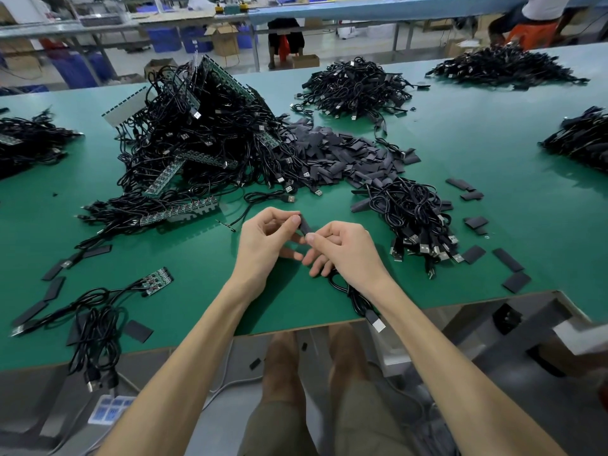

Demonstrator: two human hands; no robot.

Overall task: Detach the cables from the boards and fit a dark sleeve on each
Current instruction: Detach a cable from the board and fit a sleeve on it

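Observation:
My left hand [268, 240] and my right hand [342, 246] meet over the green table [493, 153], both pinching one dark sleeve [306, 227] between thumb and fingers. A black USB cable [357, 297] trails from under my right hand to the table's near edge, its plug [376, 320] hanging over the rim. A big tangle of cables on green boards [197, 139] lies at the back left. Loose dark sleeves [342, 156] are heaped behind my hands. A small board with cables [158, 279] sits at the front left.
A bundle of finished cables [418, 222] lies right of my hands, with stray sleeves [511, 261] around it. More cable piles [358, 88] sit at the far side and both table ends. People sit at the benches beyond [284, 41].

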